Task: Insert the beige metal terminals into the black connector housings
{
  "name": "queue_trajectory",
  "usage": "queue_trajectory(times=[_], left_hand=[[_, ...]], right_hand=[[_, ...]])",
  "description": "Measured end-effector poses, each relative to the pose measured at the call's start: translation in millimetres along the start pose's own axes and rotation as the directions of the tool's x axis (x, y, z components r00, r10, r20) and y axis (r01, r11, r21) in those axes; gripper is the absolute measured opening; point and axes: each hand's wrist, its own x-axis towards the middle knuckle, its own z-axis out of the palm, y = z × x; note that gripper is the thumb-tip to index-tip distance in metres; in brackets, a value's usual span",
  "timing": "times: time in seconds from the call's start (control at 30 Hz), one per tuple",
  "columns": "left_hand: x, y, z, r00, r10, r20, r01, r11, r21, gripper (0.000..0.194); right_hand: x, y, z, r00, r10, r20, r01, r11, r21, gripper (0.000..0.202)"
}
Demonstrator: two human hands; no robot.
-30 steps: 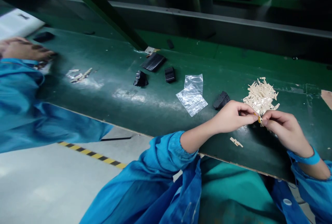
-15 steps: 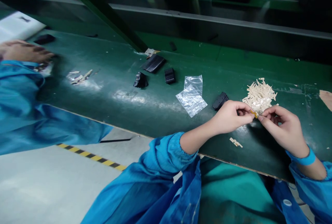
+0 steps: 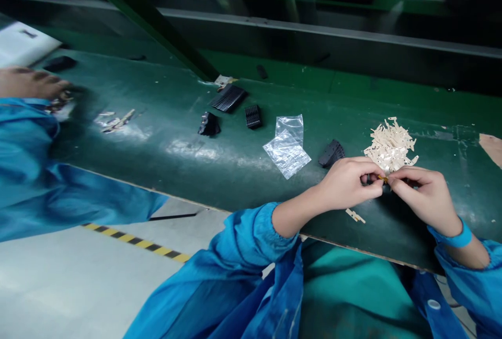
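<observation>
On the green surface point(image 3: 219, 156), one small tan strip point(image 3: 382, 178) is pinched between the closed left hand point(image 3: 347, 184) and right hand point(image 3: 421, 198) (just below one heaped pile of strips point(image 3: 390, 143)); two clear bags point(image 3: 288, 145) lie nearby.

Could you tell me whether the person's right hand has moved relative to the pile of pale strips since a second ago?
Yes. The right hand has shifted left, toward the left hand, and now sits just below the pile of pale strips.
</observation>
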Motion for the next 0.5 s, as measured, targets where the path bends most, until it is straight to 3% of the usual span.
queue_trajectory(times=[0.13,0.3,0.33,0.4,0.5], left_hand=[[0.1,1.6,-1.1,0.999,0.030,-0.014,-0.031,0.998,-0.055,0.015],[-0.9,4.7,-7.1,0.995,0.072,-0.070,-0.082,0.985,-0.152,0.010],[-1.1,4.6,-8.4,0.992,0.102,-0.069,-0.112,0.982,-0.154,0.010],[-1.3,3.4,-10.6,0.981,0.181,-0.065,-0.188,0.971,-0.147,0.011],[-0.9,0.1,-12.5,0.956,0.285,-0.072,-0.291,0.952,-0.092,0.014]], right_hand=[[2.9,2.8,-2.5,0.999,0.049,-0.001,-0.049,0.998,-0.048,0.018],[9.6,7.0,-9.8,0.989,0.146,0.034,-0.132,0.955,-0.265,0.026],[10.6,6.5,-10.6,0.982,0.176,0.067,-0.156,0.960,-0.234,0.030],[11.9,4.3,-10.9,0.943,0.281,0.176,-0.283,0.959,-0.014,0.038],[12.6,1.0,-9.5,0.789,0.401,0.465,-0.575,0.747,0.333,0.050]])
